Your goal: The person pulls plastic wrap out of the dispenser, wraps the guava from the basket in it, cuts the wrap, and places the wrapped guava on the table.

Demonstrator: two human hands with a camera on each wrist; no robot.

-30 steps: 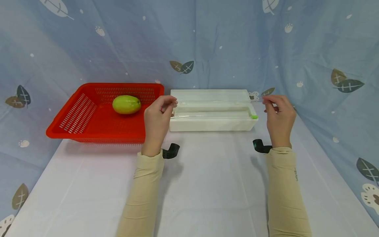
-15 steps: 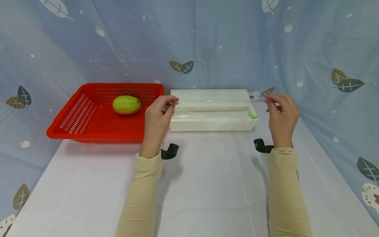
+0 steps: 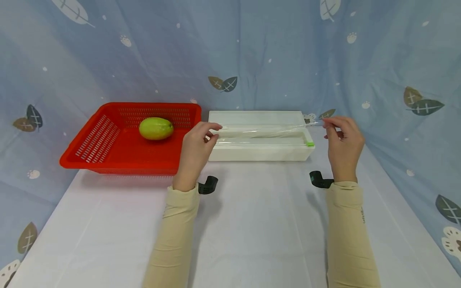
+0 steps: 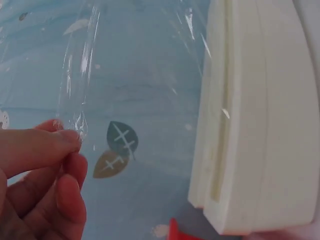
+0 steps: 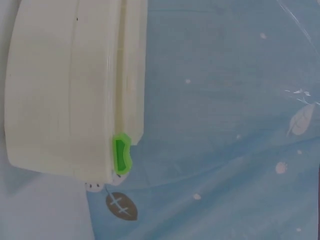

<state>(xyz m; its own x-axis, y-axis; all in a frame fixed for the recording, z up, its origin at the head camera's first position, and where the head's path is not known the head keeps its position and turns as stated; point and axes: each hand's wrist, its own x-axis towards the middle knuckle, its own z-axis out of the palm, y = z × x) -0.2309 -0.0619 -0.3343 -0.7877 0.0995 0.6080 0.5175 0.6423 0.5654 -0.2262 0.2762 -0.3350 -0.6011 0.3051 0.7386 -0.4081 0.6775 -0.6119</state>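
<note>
Clear cling film [image 3: 268,132] stretches between two hands in the head view, slanting and creased across its upper edge. My left hand [image 3: 197,150] pinches one end between thumb and forefinger; the left wrist view shows the film [image 4: 82,70] bunched at those fingertips. At the other end my right hand [image 3: 343,144] pinches the film, higher up. Behind and below the film lies a long white cling film dispenser [image 3: 261,153], its lid [image 3: 255,116] raised. A green slide cutter [image 5: 122,154] sits at the dispenser's right end. The right hand is almost wholly outside the right wrist view.
A red plastic basket [image 3: 119,156] stands left of the dispenser, close to my left hand, holding a yellow-green oval fruit [image 3: 156,129]. A white cloth [image 3: 259,224] covers the table. A blue patterned curtain [image 3: 273,48] hangs behind.
My left hand has shifted slightly right and down, my right hand slightly right. The film's upper edge, nearly level before, now slopes down toward the left and looks more creased.
</note>
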